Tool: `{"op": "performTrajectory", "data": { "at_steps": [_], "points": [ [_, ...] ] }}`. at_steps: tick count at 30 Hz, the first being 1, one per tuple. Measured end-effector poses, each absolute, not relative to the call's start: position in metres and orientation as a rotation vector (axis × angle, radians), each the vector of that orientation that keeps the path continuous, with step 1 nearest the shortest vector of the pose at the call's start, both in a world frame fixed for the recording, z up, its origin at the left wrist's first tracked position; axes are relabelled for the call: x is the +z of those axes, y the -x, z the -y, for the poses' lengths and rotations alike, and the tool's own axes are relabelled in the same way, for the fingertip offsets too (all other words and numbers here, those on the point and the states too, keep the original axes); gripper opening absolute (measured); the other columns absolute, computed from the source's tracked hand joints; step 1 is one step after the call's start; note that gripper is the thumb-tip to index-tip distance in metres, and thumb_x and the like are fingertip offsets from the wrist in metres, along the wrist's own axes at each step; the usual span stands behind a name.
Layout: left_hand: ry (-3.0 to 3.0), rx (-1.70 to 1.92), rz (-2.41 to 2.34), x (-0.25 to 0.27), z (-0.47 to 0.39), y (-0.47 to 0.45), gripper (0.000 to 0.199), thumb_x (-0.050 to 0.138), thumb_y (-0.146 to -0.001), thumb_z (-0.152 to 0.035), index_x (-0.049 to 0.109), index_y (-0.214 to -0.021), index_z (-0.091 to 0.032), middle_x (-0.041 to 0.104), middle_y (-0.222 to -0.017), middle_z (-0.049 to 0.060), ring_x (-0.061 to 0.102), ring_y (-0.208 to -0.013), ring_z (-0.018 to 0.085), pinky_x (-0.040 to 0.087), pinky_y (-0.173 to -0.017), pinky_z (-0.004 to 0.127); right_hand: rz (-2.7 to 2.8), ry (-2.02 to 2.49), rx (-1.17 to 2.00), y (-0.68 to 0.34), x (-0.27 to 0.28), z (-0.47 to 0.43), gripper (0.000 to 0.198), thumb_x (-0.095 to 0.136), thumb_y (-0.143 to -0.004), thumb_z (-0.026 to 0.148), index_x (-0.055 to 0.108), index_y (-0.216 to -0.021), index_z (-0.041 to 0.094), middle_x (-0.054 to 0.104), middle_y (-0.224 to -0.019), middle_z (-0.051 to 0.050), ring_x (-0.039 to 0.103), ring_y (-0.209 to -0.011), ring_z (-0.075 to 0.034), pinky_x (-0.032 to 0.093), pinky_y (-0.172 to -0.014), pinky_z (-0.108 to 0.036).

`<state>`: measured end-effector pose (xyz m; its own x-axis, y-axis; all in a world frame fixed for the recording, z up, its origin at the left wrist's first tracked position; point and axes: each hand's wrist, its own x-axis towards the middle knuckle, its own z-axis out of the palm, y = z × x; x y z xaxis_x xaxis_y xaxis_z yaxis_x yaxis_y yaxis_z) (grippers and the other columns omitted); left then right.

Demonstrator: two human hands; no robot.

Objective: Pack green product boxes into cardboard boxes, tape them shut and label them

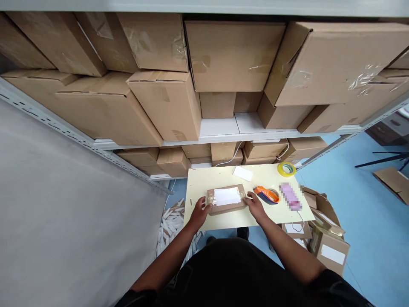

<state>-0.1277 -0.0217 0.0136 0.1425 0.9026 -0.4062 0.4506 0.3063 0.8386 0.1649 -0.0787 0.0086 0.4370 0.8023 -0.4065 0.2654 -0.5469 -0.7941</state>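
Observation:
A small cardboard box [228,208] lies flat on the cream tabletop [198,181]. Its top carries a white label [227,196], and clear tape wraps both ends. My left hand [200,212] grips the box's left end with curled fingers. At the opposite end, my right hand [254,206] holds the right edge with thumb and fingers. An orange and blue tape dispenser [266,194] sits just right of that hand. Behind the box lies a white slip [243,173]. A yellow tape roll [280,170] rests near the far right corner.
A blurred pink item [290,196] with a white cable lies at the table's right. Shelves [223,138] packed with cardboard boxes rise behind. Labelled parcels [332,251] are piled on the floor at right; white scraps [172,226] lie at left beside the wall.

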Motion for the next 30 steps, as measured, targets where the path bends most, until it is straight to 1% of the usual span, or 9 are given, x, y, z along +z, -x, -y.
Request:
{"op": "performTrajectory", "data": {
  "at_steps": [1,3,6,9,13,20,25,30],
  "points": [
    [-1.228,0.521,-1.416,0.009,0.026,0.126,0.054,0.062,-0.091,-0.04,0.051,-0.14,-0.021,0.058,-0.148,0.016,0.065,-0.122,0.026,0.052,-0.095,0.036,0.863,1.981,1.122,-0.162,0.006,0.083,0.057,0.057,-0.085,0.057,0.061,-0.132,0.023,0.066,-0.137,-0.01,0.066,-0.117,-0.028,0.051,-0.097,-0.038],
    [-1.143,0.544,-1.324,0.002,0.034,0.12,0.064,0.065,-0.088,-0.037,0.045,-0.147,-0.023,0.058,-0.15,0.014,0.063,-0.126,0.026,0.051,-0.1,0.038,0.846,1.893,1.194,-0.155,0.001,0.088,0.06,0.058,-0.086,0.055,0.06,-0.137,0.025,0.067,-0.138,-0.009,0.064,-0.122,-0.028,0.051,-0.099,-0.038],
    [-1.149,0.602,-1.271,0.004,0.037,0.112,0.073,0.069,-0.083,-0.034,0.043,-0.15,-0.022,0.06,-0.147,0.013,0.061,-0.129,0.027,0.049,-0.106,0.04,0.856,1.856,1.208,-0.149,0.0,0.09,0.066,0.062,-0.084,0.053,0.057,-0.144,0.026,0.068,-0.138,-0.008,0.065,-0.121,-0.027,0.052,-0.099,-0.038],
    [-1.176,0.581,-1.256,0.017,0.033,0.113,0.074,0.069,-0.083,-0.034,0.043,-0.152,-0.023,0.061,-0.146,0.012,0.062,-0.128,0.028,0.05,-0.105,0.042,0.868,1.866,1.184,-0.149,0.007,0.09,0.072,0.064,-0.083,0.052,0.053,-0.148,0.023,0.067,-0.138,-0.008,0.066,-0.118,-0.026,0.051,-0.102,-0.038],
    [-1.227,0.623,-1.231,0.039,0.024,0.121,0.077,0.069,-0.083,-0.034,0.042,-0.154,-0.024,0.061,-0.146,0.012,0.062,-0.127,0.029,0.051,-0.105,0.043,0.908,1.834,1.063,-0.147,0.026,0.09,0.068,0.065,-0.083,0.051,0.055,-0.146,0.026,0.064,-0.143,-0.007,0.062,-0.123,-0.026,0.048,-0.107,-0.038],
    [-1.328,0.701,-1.205,0.066,0.007,0.125,0.074,0.067,-0.086,-0.036,0.042,-0.155,-0.025,0.066,-0.141,0.009,0.064,-0.126,0.027,0.049,-0.107,0.04,0.902,1.788,0.911,-0.129,0.068,0.094,0.062,0.065,-0.084,0.049,0.058,-0.142,0.029,0.062,-0.142,-0.006,0.062,-0.118,-0.026,0.049,-0.103,-0.038],
    [-1.413,0.742,-1.085,0.09,-0.003,0.109,0.073,0.066,-0.086,-0.034,0.042,-0.155,-0.026,0.06,-0.15,0.006,0.059,-0.134,0.026,0.043,-0.115,0.038,0.845,1.739,0.822,-0.136,0.093,0.105,0.06,0.066,-0.084,0.046,0.058,-0.141,0.029,0.061,-0.142,-0.006,0.06,-0.119,-0.027,0.049,-0.102,-0.039],
    [-1.474,0.73,-0.981,0.119,-0.012,0.067,0.073,0.066,-0.087,-0.034,0.042,-0.155,-0.025,0.06,-0.149,0.006,0.057,-0.137,0.026,0.039,-0.119,0.039,0.808,1.672,0.726,-0.167,0.108,0.118,0.062,0.066,-0.084,0.045,0.055,-0.143,0.027,0.062,-0.14,-0.007,0.06,-0.123,-0.026,0.05,-0.102,-0.038]
  ]
}}
